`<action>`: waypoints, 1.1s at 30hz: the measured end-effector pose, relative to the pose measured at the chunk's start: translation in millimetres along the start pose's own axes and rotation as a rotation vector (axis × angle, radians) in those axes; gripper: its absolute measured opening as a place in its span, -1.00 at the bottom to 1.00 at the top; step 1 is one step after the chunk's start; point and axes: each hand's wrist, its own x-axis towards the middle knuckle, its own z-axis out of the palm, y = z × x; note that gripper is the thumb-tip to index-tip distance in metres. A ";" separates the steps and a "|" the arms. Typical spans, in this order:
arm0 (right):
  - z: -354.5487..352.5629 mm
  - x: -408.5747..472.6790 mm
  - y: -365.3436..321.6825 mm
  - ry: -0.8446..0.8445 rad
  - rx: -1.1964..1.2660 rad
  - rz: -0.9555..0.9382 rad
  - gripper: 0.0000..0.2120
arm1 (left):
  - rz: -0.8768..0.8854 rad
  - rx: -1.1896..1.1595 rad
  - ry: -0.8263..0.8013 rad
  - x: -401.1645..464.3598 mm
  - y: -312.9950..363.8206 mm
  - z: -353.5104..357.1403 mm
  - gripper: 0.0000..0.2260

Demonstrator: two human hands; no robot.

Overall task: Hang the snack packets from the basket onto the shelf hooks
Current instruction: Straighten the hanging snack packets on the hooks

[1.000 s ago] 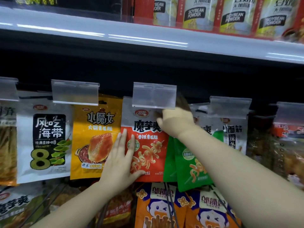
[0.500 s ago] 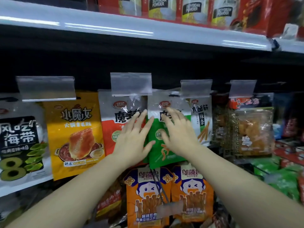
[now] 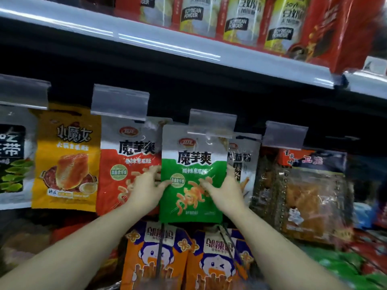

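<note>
A green and white snack packet (image 3: 193, 155) hangs from a shelf hook under a clear price tag holder (image 3: 212, 122). My left hand (image 3: 146, 188) grips its left edge, thumb on the front and fingers curled behind. On the other side my right hand (image 3: 225, 191) holds the right edge in the same way. Just to the left hangs a red and white packet (image 3: 125, 162) of the same brand, partly behind my left hand. The basket is out of view.
A yellow packet (image 3: 67, 158) and a black-and-white packet (image 3: 14, 155) hang further left. Clear bags of snacks (image 3: 310, 193) hang on the right. Orange packets (image 3: 155, 254) sit on the row below. Soybean powder bags (image 3: 236, 19) stand on the upper shelf (image 3: 167, 47).
My hands have moved from lying flat on the packets to gripping the green packet by its two sides. The green packet now hangs straight and in front. The view has shifted left.
</note>
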 end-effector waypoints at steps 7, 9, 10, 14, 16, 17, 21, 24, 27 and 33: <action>-7.9 1.3 11.0 -0.045 0.026 -0.042 -0.39 | -0.135 -0.153 0.077 -6.6 0.3 -1.3 -0.95; -9.4 0.4 10.4 -0.054 0.015 -0.054 -0.40 | -0.144 -0.080 0.105 -6.1 2.4 -3.7 -0.85; -9.3 0.7 11.4 -0.055 0.012 -0.065 -0.40 | -0.138 -0.037 0.127 -4.7 2.0 -4.0 -0.74; -6.2 1.5 22.0 -0.035 0.009 -0.118 -0.51 | -0.069 0.050 0.206 -11.1 6.3 -2.9 -0.65; -9.2 1.1 26.2 0.006 -0.038 -0.156 -0.57 | 0.006 0.112 0.255 -15.1 6.5 0.3 -0.60; -12.3 1.8 28.2 0.037 -0.069 -0.176 -0.60 | 0.027 0.176 0.293 -17.4 7.9 1.8 -0.56; -30.0 11.1 34.3 0.192 -0.123 -0.175 -0.61 | 0.328 0.491 0.418 -26.9 21.1 17.6 -0.54; -43.9 21.2 38.2 0.242 -0.074 -0.107 -0.49 | 0.711 0.650 0.249 -30.3 40.7 46.9 -0.64; -47.6 30.7 43.6 0.226 -0.014 -0.017 -0.35 | 0.877 0.843 0.023 -21.7 56.5 84.9 -0.59; -46.2 46.8 47.5 0.131 0.053 0.145 -0.23 | 0.688 1.037 -0.077 5.8 86.1 132.2 -0.29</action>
